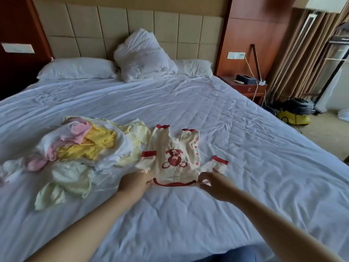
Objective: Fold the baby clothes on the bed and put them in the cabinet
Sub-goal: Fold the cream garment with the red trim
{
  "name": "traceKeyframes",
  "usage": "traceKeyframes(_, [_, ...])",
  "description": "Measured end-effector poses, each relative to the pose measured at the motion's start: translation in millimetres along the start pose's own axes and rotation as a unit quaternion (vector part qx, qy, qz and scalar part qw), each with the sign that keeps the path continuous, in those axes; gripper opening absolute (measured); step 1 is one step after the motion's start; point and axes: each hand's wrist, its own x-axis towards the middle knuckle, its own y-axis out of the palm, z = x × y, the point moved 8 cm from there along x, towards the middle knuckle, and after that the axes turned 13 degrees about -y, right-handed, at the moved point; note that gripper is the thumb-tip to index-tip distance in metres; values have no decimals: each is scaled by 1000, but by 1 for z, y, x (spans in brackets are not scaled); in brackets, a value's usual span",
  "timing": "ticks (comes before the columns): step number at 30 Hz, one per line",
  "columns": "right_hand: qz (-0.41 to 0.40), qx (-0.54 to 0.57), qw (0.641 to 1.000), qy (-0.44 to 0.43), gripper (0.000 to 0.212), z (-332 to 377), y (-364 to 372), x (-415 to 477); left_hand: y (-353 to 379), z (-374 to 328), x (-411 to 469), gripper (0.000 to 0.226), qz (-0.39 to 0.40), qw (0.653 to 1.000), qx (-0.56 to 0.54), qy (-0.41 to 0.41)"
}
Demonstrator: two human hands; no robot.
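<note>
Blue cloth (pixel 236 255) is showing at the very bottom edge, closest of all, and two bare forearms are stretching out over it towards the middle of the bed (pixel 255 148). That bed is filling most of the room, its white sheet lying creased and wrinkled. A padded beige headboard (pixel 132 25) is standing behind it, and brown curtains (pixel 302 53) are hanging off to the right. A crumpled white pillow (pixel 143 57) is leaning against the headboard between two flat pillows. On the left half of the sheet a loose pile of baby clothes (pixel 85 146) is lying unfolded, with white, pink, bright yellow and pale yellow pieces tangled together. Just beside the pile, touching its right edge, a cream baby suit (pixel 173 157) with red trim and a red bear on the front is lying spread flat, sleeves out to either side and legs pointing towards the headboard. A wooden nightstand (pixel 245 87) is sitting at the far right corner of the bed, and a yellow machine (pixel 294 116) is resting on the floor beyond it. The left hand (pixel 133 183) is pinching the near left corner of the suit by the red neckline, fingers curled onto the cloth. The right hand (pixel 215 186) is pinching the near right corner the same way.
</note>
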Motion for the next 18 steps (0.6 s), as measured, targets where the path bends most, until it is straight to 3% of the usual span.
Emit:
traceKeyframes(6, [50, -9, 998, -33, 14, 27, 38, -10, 10, 17, -27, 32, 13, 994, 102, 41])
traceKeyframes(13, [132, -15, 987, -87, 19, 47, 64, -23, 23, 20, -52, 29, 91, 985, 120, 85])
traceKeyframes(18, [136, 6, 987, -82, 18, 52, 71, -33, 31, 13, -62, 15, 157, 971, 151, 100])
